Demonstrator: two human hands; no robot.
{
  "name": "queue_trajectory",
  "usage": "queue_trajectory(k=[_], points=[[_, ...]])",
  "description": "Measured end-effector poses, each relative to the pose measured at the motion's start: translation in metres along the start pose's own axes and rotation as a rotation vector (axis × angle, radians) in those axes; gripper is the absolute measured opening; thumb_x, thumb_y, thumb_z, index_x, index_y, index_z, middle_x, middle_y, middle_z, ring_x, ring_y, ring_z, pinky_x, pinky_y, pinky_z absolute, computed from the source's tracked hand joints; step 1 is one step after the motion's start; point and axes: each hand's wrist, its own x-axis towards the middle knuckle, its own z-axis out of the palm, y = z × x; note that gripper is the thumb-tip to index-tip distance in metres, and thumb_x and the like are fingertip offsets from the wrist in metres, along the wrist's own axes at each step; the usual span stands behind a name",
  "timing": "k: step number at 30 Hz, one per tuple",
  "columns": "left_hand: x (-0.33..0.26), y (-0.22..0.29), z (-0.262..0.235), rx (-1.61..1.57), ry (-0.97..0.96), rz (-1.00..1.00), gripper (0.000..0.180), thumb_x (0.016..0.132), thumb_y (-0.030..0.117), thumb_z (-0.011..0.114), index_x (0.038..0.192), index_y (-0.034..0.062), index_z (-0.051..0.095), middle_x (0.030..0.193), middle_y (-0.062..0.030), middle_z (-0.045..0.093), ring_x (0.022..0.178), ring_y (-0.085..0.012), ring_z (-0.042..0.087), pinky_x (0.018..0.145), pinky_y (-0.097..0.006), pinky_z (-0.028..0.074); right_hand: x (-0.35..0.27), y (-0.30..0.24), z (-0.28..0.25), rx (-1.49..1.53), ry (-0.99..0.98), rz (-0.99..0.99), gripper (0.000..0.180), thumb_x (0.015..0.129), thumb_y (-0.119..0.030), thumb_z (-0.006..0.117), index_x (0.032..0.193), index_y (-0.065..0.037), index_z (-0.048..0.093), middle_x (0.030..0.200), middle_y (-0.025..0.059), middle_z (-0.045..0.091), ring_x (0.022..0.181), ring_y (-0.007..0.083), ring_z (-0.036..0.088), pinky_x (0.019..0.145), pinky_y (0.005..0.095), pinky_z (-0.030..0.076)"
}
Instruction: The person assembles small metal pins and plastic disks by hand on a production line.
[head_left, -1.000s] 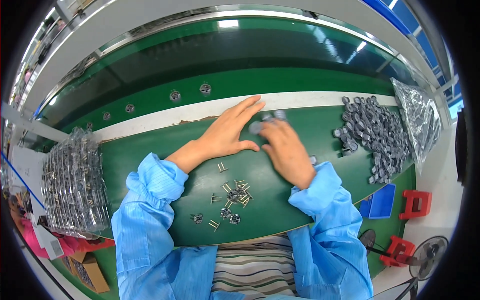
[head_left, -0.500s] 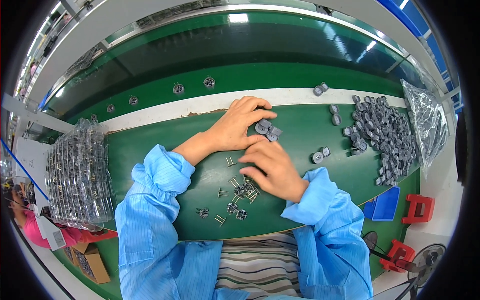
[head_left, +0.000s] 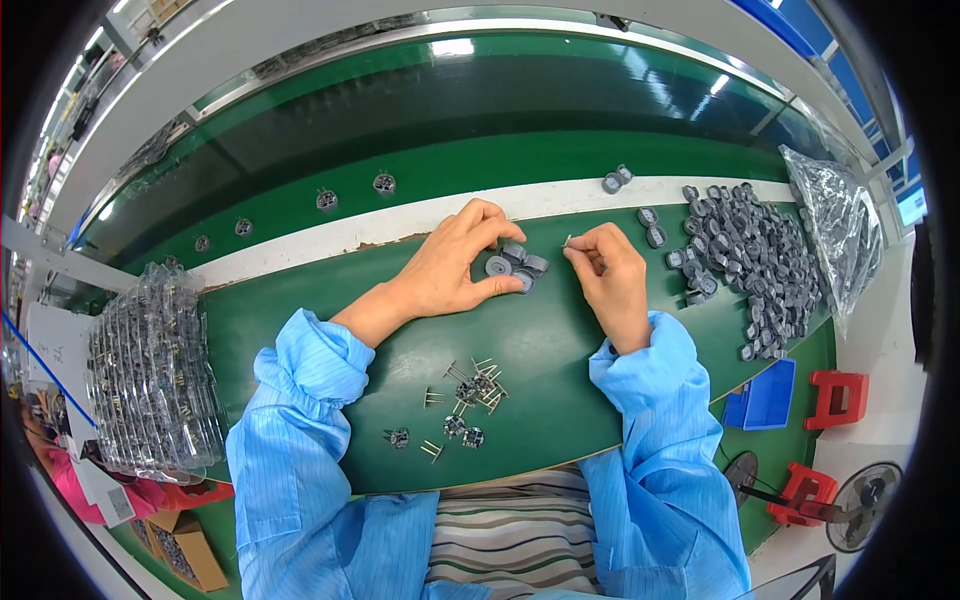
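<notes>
My left hand (head_left: 450,265) curls round a small cluster of grey round plastic housings (head_left: 515,265), thumb and fingers at their sides. To the right of them, my right hand (head_left: 615,280) is raised with thumb and forefinger pinched together. A small part with metal pins (head_left: 568,241) pokes from that pinch; most of it is hidden by the fingers. Closer to me lies a loose pile of small round circuit boards with metal pins (head_left: 478,388). Several more are scattered about it, among them one board (head_left: 399,438) at the left.
A heap of grey housings (head_left: 765,255) covers the right side beside a clear plastic bag (head_left: 840,230). Stacked clear trays (head_left: 150,370) stand at the left. Beyond the white ledge (head_left: 400,228), several assembled round parts (head_left: 327,200) sit on a green belt. A blue bin (head_left: 762,395) is at lower right.
My right hand has moved away from the left hand, to the right, and now pinches a pinned part. One pinned piece that lay below my hands is gone from its spot. My left hand stays at the housings.
</notes>
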Motion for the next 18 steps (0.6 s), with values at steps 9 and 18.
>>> queue_trajectory(k=[9,18], points=[[-0.004,-0.008,0.006,-0.047,-0.030,-0.116,0.015,0.094,0.025,0.078,0.099,0.0107,0.074,0.085,-0.0015,0.070,0.087,-0.0215,0.067,0.086,-0.038,0.047,-0.004,-0.002,0.000,-0.142,-0.114,-0.140,0.013,0.083,-0.001,0.082,0.087,0.001,0.071,0.092,0.0117,0.065,0.082,0.0333,0.068,0.069,0.0413,0.055],[-0.002,0.006,0.007,-0.085,-0.030,-0.174,0.023,0.090,0.028,0.082,0.103,0.0104,0.076,0.097,-0.0043,0.069,0.086,-0.0229,0.064,0.086,-0.040,0.049,-0.002,-0.002,0.003,-0.009,-0.064,-0.093,0.009,0.088,0.000,0.080,0.092,0.001,0.072,0.089,0.0105,0.069,0.075,0.0242,0.070,0.066,0.0351,0.056]])
